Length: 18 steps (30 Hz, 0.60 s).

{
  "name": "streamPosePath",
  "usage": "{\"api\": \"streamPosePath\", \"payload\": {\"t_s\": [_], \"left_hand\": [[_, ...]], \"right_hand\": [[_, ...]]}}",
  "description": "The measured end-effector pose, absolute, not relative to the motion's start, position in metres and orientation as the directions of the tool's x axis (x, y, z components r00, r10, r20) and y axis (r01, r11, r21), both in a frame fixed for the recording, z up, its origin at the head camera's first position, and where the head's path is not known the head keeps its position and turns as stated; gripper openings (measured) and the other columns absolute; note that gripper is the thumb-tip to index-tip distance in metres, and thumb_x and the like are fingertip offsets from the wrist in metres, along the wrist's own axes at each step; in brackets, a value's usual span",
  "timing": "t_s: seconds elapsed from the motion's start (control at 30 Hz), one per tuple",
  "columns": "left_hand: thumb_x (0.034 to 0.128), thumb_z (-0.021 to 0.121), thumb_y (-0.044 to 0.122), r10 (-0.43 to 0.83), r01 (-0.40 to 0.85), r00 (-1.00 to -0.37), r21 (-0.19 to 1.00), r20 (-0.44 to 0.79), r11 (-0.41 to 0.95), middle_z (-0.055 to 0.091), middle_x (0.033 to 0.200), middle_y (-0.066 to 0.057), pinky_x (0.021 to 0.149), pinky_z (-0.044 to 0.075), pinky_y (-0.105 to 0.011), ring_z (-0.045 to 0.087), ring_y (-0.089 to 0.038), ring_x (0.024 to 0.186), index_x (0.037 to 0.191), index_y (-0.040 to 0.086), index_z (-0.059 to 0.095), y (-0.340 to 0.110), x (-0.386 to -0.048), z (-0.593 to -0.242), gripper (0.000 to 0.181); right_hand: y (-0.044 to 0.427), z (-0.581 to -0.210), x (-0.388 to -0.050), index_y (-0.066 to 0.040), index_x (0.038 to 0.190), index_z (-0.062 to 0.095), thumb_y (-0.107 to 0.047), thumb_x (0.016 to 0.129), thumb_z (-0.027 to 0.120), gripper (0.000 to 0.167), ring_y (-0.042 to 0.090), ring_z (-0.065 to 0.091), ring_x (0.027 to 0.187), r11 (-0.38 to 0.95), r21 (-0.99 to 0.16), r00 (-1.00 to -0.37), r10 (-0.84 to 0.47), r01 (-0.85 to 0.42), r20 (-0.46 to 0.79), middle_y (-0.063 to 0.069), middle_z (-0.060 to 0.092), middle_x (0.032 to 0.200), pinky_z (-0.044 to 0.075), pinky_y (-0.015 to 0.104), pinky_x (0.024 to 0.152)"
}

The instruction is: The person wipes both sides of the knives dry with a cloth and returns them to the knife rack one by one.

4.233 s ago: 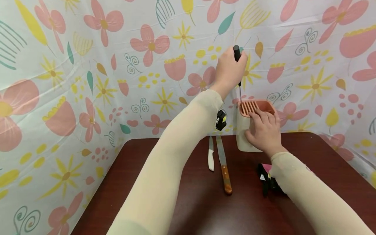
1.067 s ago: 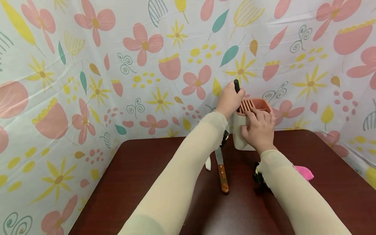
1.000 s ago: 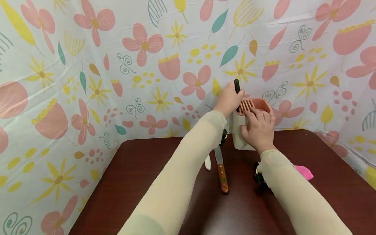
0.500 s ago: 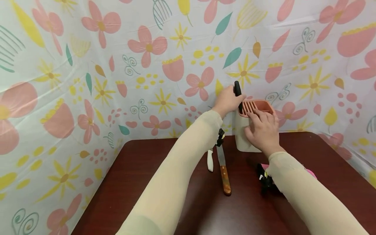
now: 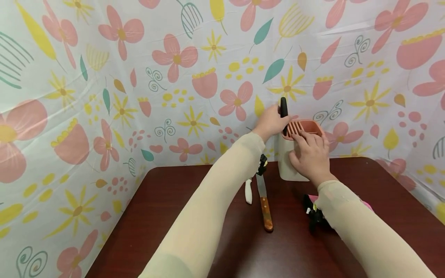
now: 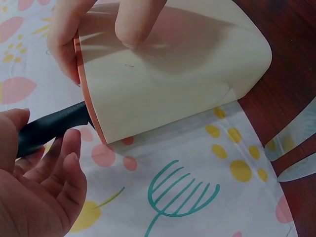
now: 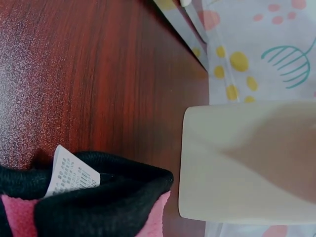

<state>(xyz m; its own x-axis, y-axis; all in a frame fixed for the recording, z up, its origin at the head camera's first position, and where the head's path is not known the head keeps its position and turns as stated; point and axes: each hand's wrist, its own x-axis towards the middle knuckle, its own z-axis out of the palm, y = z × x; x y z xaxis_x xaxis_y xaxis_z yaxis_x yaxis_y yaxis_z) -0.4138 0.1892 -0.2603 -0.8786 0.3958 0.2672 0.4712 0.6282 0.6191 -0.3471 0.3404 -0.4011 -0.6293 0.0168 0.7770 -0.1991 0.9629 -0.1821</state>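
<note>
A cream knife block (image 5: pixel 287 162) with a salmon slotted top stands at the back of the table. My left hand (image 5: pixel 272 122) holds the black handle of a knife (image 5: pixel 284 107) at the block's left end slot. In the left wrist view the fingers lie loosely round this handle (image 6: pixel 54 126); the blade is hidden inside the block (image 6: pixel 182 74). My right hand (image 5: pixel 313 157) grips the block's front rim, fingers over the slotted top and thumb on the front wall. The right wrist view shows only the block's lower wall (image 7: pixel 242 163).
A white-handled knife (image 5: pixel 248 192) and a longer brown-handled knife (image 5: pixel 266 214) lie left of the block, partly under the left forearm. Black and pink fabric with a white tag (image 7: pixel 74 173) lies near the right wrist. A floral cloth (image 5: pixel 194 77) hangs close behind the block.
Since the oldest frame, my left hand has lowered the knife, and its blade has gone down into the slot. Recently the handle's tilt has shifted slightly. My right hand has stayed on the block.
</note>
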Motion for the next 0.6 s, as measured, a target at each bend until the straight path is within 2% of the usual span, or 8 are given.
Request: {"api": "streamPosePath", "payload": {"t_s": [0.13,0.23,0.33,0.4,0.5,0.6], "left_hand": [[0.0996,0.063,0.048,0.419,0.480,-0.870,0.633,0.258,0.607,0.066,0.088,0.001,0.061,0.049,-0.026,0.062,-0.015,0.073,0.099,0.020,0.061,0.183,-0.416,-0.264,0.028],[0.0996,0.064,0.047,0.427,0.457,-0.876,0.668,0.224,0.587,0.067,0.090,0.000,0.060,0.049,-0.028,0.061,-0.016,0.072,0.106,0.018,0.063,0.178,-0.416,-0.265,0.030],[0.1000,0.063,0.047,0.434,0.441,-0.880,0.667,0.192,0.600,0.068,0.101,0.000,0.062,0.051,-0.030,0.062,-0.018,0.076,0.122,0.016,0.062,0.172,-0.415,-0.264,0.038],[0.0997,0.061,0.051,0.447,0.448,-0.876,0.644,0.180,0.620,0.067,0.116,-0.001,0.067,0.052,-0.031,0.063,-0.017,0.084,0.131,0.015,0.059,0.167,-0.412,-0.261,0.048],[0.1005,0.056,0.056,0.478,0.482,-0.860,0.589,0.178,0.648,0.064,0.133,-0.002,0.077,0.053,-0.031,0.063,-0.015,0.097,0.139,0.015,0.056,0.159,-0.408,-0.257,0.056],[0.1019,0.052,0.058,0.503,0.515,-0.845,0.525,0.180,0.678,0.064,0.130,-0.001,0.078,0.053,-0.030,0.064,-0.014,0.097,0.137,0.018,0.056,0.147,-0.403,-0.253,0.054]], "right_hand": [[0.337,-0.401,-0.348,-0.011,0.135,0.062,-0.025,0.088,0.062,0.049,0.047,0.045,0.130,0.962,-0.185,-0.633,0.017,-0.200,0.774,0.021,0.055,0.143,0.012,0.064,0.126],[0.335,-0.399,-0.348,-0.011,0.135,0.062,-0.025,0.088,0.063,0.049,0.047,0.045,0.130,0.961,-0.193,-0.650,0.017,-0.200,0.760,0.021,0.055,0.143,0.013,0.065,0.125],[0.334,-0.394,-0.347,-0.010,0.133,0.063,-0.025,0.087,0.065,0.049,0.048,0.047,0.129,0.957,-0.201,-0.663,0.013,-0.209,0.748,0.021,0.057,0.142,0.016,0.068,0.123],[0.335,-0.388,-0.344,-0.008,0.132,0.064,-0.023,0.086,0.066,0.049,0.049,0.049,0.127,0.953,-0.205,-0.670,0.005,-0.221,0.742,0.022,0.058,0.140,0.021,0.070,0.119],[0.339,-0.377,-0.337,-0.004,0.130,0.065,-0.020,0.084,0.069,0.049,0.050,0.051,0.127,0.942,-0.212,-0.680,-0.023,-0.261,0.733,0.025,0.059,0.139,0.030,0.071,0.113],[0.345,-0.363,-0.325,0.000,0.133,0.062,-0.016,0.084,0.072,0.053,0.050,0.050,0.132,0.917,-0.226,-0.691,-0.071,-0.329,0.719,0.028,0.056,0.142,0.034,0.070,0.110]]}}
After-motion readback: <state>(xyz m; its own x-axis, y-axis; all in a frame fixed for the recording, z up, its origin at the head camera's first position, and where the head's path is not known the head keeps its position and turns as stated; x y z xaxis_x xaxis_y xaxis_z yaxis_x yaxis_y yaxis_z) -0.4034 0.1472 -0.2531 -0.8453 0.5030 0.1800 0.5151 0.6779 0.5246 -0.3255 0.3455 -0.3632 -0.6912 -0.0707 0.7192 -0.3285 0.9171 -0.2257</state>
